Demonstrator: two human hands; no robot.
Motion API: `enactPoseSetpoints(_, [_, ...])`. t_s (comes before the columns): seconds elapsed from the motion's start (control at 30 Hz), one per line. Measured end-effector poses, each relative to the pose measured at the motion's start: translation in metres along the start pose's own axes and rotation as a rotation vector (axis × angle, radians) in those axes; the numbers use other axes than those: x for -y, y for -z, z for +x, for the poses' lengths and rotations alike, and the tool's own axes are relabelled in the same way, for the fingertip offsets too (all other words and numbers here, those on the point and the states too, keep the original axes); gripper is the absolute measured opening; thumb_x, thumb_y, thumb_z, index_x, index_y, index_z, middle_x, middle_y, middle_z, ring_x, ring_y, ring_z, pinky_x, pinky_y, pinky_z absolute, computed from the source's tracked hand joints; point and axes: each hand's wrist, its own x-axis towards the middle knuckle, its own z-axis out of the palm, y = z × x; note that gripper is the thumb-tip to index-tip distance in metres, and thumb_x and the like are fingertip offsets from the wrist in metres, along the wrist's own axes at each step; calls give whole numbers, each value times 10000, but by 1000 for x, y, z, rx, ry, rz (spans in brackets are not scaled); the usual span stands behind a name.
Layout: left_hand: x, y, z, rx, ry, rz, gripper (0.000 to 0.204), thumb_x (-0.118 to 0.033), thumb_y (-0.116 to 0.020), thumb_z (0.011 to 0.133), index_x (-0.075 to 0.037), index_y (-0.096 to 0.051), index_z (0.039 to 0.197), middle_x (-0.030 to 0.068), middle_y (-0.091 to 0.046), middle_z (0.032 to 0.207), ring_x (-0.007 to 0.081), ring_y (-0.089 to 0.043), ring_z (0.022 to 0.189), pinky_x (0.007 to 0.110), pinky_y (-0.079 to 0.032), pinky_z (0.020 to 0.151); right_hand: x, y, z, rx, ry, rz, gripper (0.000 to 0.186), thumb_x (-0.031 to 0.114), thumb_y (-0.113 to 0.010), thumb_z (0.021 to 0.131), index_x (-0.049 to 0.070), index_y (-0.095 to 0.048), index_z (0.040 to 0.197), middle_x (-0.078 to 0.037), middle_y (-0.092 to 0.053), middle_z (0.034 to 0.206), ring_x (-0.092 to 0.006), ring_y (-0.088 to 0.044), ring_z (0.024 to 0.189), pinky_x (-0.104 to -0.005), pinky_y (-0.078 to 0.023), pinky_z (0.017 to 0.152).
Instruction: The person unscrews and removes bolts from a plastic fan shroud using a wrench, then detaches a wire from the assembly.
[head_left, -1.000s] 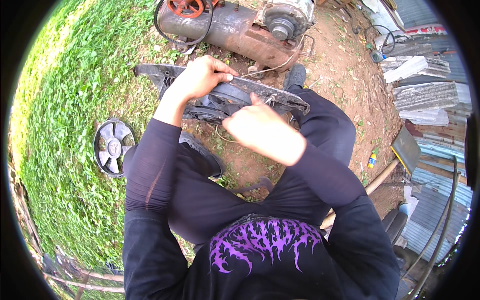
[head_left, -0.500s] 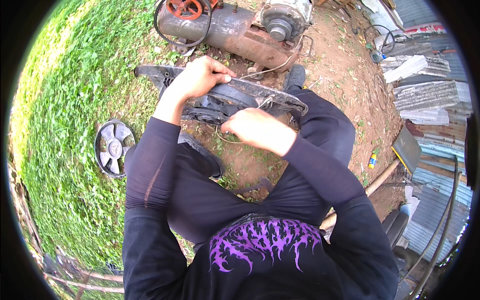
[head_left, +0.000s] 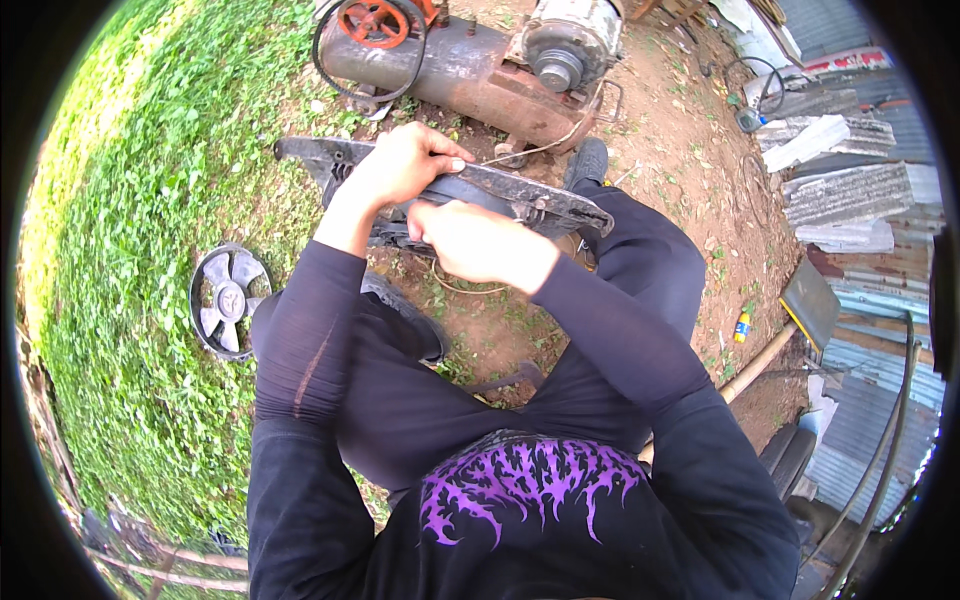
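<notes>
A dirty black plastic fan shroud (head_left: 540,196) stands on edge between my lower legs. My left hand (head_left: 405,168) is closed over its upper edge, with the thumb on the near side. In front of the shroud's middle is my right hand (head_left: 485,242), fingers curled into a fist. What it holds, if anything, is hidden behind the knuckles. A thin pale cord (head_left: 470,289) loops below that hand. On the grass to the left lies a grey fan (head_left: 230,300) with a black ring around its blades.
Beyond the shroud lies a rusty air compressor tank (head_left: 450,75) with a motor (head_left: 572,50) and an orange wheel (head_left: 373,20). At right are a shovel (head_left: 810,305), a small yellow bottle (head_left: 742,326), broken roofing pieces (head_left: 850,190) and a tire (head_left: 790,458).
My right hand has moved left and slightly up along the shroud, toward my left hand. The left hand keeps its grip, and the shroud has shifted slightly.
</notes>
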Motion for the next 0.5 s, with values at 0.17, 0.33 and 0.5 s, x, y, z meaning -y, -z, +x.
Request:
enactPoseSetpoints(0.17, [-7,5,-10,-16,34,-8,225,-156,-724,900,-71,-780,1100,115,-777,972,162,-716,879,324,-548,841,15,57,-49,-742,113,823,58,74,-528,958,43,-526,1007,-55,-531,808,-217,-541,757,-366,-475,746])
enactPoseSetpoints(0.33, [-3,5,-3,-2,30,27,214,-203,-729,897,-153,-791,1096,94,-773,1001,216,-732,928,350,-551,870,-40,88,-86,-1018,194,1515,165,228,-447,945,116,-449,825,22,-287,645,-133,-281,614,-324,-295,605])
enactPoseSetpoints(0.5, [-5,6,-4,21,47,29,205,-151,-714,922,-81,-780,1103,107,-775,1012,168,-718,883,317,-552,833,-60,70,-82,-1030,140,1530,275,278,-422,916,155,-304,700,27,-214,588,-146,-237,569,-328,-268,578])
